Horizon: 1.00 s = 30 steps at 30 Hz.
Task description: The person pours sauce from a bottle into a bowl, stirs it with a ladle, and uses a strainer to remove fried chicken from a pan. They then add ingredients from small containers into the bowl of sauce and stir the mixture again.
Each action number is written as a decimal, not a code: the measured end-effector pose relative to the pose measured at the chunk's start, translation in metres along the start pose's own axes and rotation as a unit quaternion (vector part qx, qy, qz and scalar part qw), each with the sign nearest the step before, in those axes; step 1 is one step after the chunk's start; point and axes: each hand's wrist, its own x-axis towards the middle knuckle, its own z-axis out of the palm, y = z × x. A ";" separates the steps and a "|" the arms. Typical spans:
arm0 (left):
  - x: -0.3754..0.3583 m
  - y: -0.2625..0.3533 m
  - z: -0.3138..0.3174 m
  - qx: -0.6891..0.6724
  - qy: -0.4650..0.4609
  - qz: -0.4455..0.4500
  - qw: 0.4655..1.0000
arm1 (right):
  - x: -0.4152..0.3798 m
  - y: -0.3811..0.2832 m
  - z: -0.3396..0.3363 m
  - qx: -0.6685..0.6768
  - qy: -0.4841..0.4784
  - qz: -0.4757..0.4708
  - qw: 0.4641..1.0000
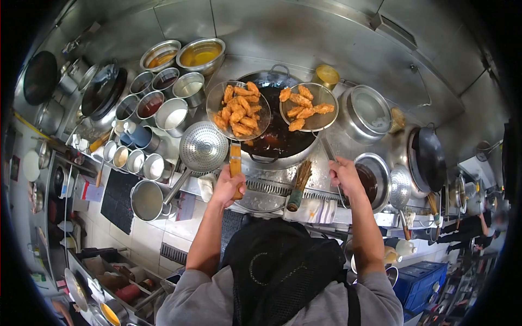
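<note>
My left hand [225, 187] is closed round the wooden handle of a wire skimmer [215, 120]. A heap of browned fried chicken pieces [239, 111] lies in this skimmer, above the left side of a wok [283, 163] of dark oil. My right hand [346, 176] grips the long metal handle of a second strainer [326, 122]. Fewer fried pieces [302, 99] rest in it, spread apart, over the wok's right side. A few bits show in the dark oil between the two. My fingers hide part of both handles.
Left of the wok, a perforated ladle [204, 146] rests near several seasoning pots [173, 117]. A bamboo brush [298, 190] and striped cloth [318, 211] lie at the front edge. On the right stand a steel pot [353, 117], a bowl [385, 174] and a black wok [432, 159].
</note>
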 end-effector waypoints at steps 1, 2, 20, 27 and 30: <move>0.001 -0.001 0.003 0.000 -0.001 0.001 1.000 | 0.000 -0.003 -0.002 0.000 -0.007 -0.017 1.000; 0.001 -0.002 0.006 -0.001 -0.009 -0.004 1.000 | -0.003 -0.009 0.000 0.000 -0.007 -0.018 1.000; 0.024 -0.021 0.037 -0.054 -0.118 -0.030 0.991 | -0.014 -0.023 0.081 -0.551 0.147 -0.185 0.800; 0.021 -0.034 0.030 -0.042 -0.110 -0.035 0.992 | -0.003 0.023 0.082 -0.598 0.156 -0.209 0.758; 0.017 -0.041 0.022 -0.050 -0.126 -0.027 0.990 | -0.001 0.024 0.074 -0.570 0.152 -0.240 0.771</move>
